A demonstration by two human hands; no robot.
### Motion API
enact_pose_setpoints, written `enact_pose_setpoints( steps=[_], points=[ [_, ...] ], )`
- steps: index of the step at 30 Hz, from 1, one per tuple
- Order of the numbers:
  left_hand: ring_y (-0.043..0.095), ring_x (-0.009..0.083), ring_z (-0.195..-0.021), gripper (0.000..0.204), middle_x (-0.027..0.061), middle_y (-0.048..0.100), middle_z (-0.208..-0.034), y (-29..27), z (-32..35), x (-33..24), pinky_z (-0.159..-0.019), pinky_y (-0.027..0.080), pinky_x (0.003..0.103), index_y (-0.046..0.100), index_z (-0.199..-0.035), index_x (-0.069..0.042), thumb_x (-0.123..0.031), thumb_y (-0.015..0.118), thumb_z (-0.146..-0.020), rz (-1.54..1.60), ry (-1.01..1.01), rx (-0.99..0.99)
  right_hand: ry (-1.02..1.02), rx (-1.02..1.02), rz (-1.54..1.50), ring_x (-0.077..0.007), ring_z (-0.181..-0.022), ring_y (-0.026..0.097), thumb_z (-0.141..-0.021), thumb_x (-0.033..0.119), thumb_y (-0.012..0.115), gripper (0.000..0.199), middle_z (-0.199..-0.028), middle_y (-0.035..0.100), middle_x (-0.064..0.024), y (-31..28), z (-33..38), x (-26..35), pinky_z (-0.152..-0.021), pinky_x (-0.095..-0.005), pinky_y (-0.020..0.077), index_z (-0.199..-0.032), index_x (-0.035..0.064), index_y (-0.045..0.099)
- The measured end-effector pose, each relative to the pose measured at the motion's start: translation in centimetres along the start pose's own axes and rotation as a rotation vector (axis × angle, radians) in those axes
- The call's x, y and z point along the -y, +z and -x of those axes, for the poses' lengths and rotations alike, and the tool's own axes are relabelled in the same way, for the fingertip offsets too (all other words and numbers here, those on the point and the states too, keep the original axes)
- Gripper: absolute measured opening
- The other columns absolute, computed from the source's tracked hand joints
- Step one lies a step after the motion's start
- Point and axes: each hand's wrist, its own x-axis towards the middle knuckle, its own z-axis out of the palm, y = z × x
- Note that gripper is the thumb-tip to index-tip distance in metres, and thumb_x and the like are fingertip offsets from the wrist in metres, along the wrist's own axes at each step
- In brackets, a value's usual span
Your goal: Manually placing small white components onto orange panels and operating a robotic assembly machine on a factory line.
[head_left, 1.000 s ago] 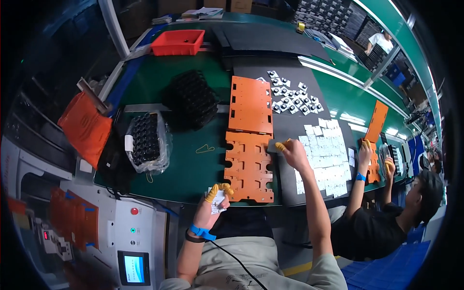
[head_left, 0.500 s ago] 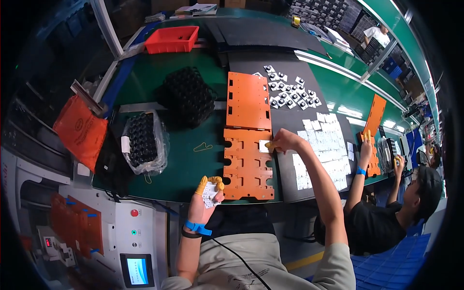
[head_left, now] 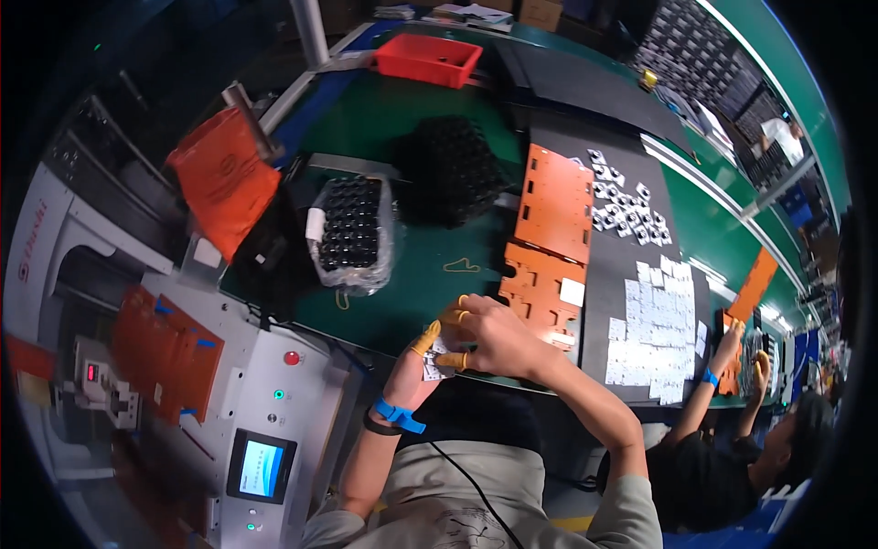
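My left hand [head_left: 417, 375], in yellow finger cots, holds a small stack of thin white boards [head_left: 439, 367] at the table's front edge. My right hand [head_left: 498, 337] is bent over that stack, its cot-covered thumb and curled fingers closing on the boards; the pinch itself is partly hidden. Right of my hands lies an orange fixture plate [head_left: 540, 291] with cut-out pockets. One white board [head_left: 572, 292] sits on its right side. A second orange panel [head_left: 555, 199] adjoins its far edge.
Laid-out white boards [head_left: 651, 339] and white pieces with black round parts [head_left: 631, 215] cover the dark mat at right. Left stand a bagged tray of black parts [head_left: 352, 229], black trays [head_left: 457, 169] and a red bin [head_left: 428, 60]. A co-worker [head_left: 722, 448] works at right.
My right hand has left the white board on the fixture and come back left to the stack in my left hand. The view has swung, shifting the table contents rightward.
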Motion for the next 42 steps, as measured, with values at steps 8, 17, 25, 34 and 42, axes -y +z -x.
enact_pose_setpoints(
  steps=[8, 17, 25, 34, 42],
  points=[
    [0.063, 0.0163, -0.086, 0.05, 0.0061, 0.067, -0.113, -6.2, 1.8, -3.2, -0.069, 0.049, 0.03, 0.059, -0.127, -0.007, -0.048, 0.059, -0.097, -0.218, 0.177, 0.043, -0.18, 0.091, -0.237, -0.0346, -0.111, 0.062, -0.076, 0.025, 0.086, 0.064, -0.12, 0.064, -0.0175, 1.3, -5.2, 0.9, -0.098, -0.0407, 0.0486, -0.129, -0.0011, 0.061],
    [0.059, 0.0115, -0.082, 0.048, 0.011, 0.066, -0.12, -9.1, 3.5, -3.5, -0.07, 0.046, 0.025, 0.058, -0.134, -0.001, -0.031, 0.065, -0.096, -0.14, 0.386, -0.104, -0.058, -0.379, 0.201, -0.0301, -0.09, 0.065, -0.08, 0.022, 0.075, 0.027, -0.092, 0.064, -0.014, 5.7, -17.9, -1.8, -0.082, -0.0411, 0.0525, -0.095, 0.0009, 0.072],
    [0.059, 0.0102, -0.093, 0.045, 0.0098, 0.065, -0.122, -8.9, 4.0, -3.8, -0.074, 0.047, 0.022, 0.058, -0.134, -0.002, -0.025, 0.066, -0.096, -0.157, 0.431, -0.144, 0.204, -0.261, 0.25, -0.0326, -0.088, 0.069, -0.07, 0.028, 0.079, 0.029, -0.09, 0.071, -0.0181, 7.0, -20.1, -1.4, -0.077, -0.042, 0.0557, -0.078, 0.0013, 0.071],
    [0.059, 0.0081, -0.085, 0.048, 0.0096, 0.066, -0.121, -7.8, 3.2, -4.1, -0.072, 0.046, 0.022, 0.057, -0.135, -0.001, -0.023, 0.069, -0.094, -0.131, 0.419, -0.162, 0.307, -0.267, 0.176, -0.035, -0.077, 0.07, -0.071, 0.03, 0.079, 0.028, -0.079, 0.071, -0.0192, 6.5, -20.6, -0.8, -0.071, -0.044, 0.0563, -0.073, 0.0023, 0.072],
    [0.057, 0.0101, -0.089, 0.056, 0.0084, 0.063, -0.124, -6.7, 4.6, -4.2, -0.072, 0.045, 0.024, 0.053, -0.137, -0.002, -0.03, 0.07, -0.092, -0.121, 0.607, -0.072, 0.029, -0.262, -0.745, -0.0089, -0.079, 0.053, -0.083, 0.013, 0.078, 0.022, -0.085, 0.064, 0.0004, 2.7, -9.1, 3.9, -0.073, -0.0252, 0.0456, -0.098, -0.0014, 0.07]
  ],
)
